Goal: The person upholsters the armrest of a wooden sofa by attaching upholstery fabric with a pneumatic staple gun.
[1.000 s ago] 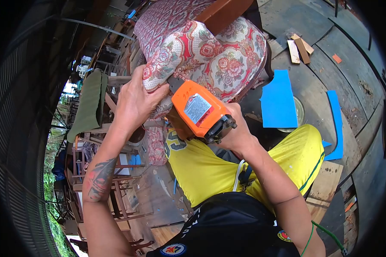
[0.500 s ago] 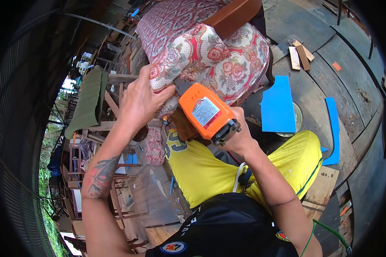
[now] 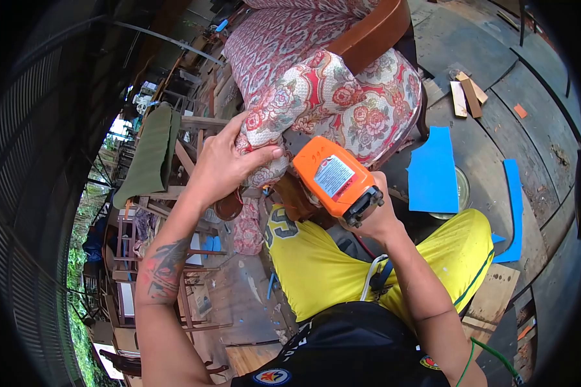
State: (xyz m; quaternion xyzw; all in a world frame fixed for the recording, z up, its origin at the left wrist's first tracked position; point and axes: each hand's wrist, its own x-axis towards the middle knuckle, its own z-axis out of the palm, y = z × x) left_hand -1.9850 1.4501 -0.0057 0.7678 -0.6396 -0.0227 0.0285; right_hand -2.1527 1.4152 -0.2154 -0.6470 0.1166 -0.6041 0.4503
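My left hand [image 3: 224,161] grips the edge of the floral upholstery fabric [image 3: 294,97] at the corner of a sofa, with its thumb on the near side and its fingertips partly hidden by the cloth. In my right hand [image 3: 377,216] is an orange staple gun [image 3: 332,177] with a white and red label. Its nose points toward the fabric edge beside my left thumb. Whether the nose touches the sofa is hidden by the gun's body. Above the fabric curves the sofa's brown wooden armrest [image 3: 374,35].
A blue sheet [image 3: 432,171] lies over a round tin [image 3: 463,190] on the right, near a blue strip [image 3: 513,213]. Wood offcuts [image 3: 468,95] lie behind them. Green cloth [image 3: 150,155] drapes over a wooden frame at left. A green hose [image 3: 497,355] runs at lower right.
The whole view has shifted, so the sofa and both hands appear farther right and slightly lower. My left thumb looks more stretched out over the fabric edge. Both hands keep their holds.
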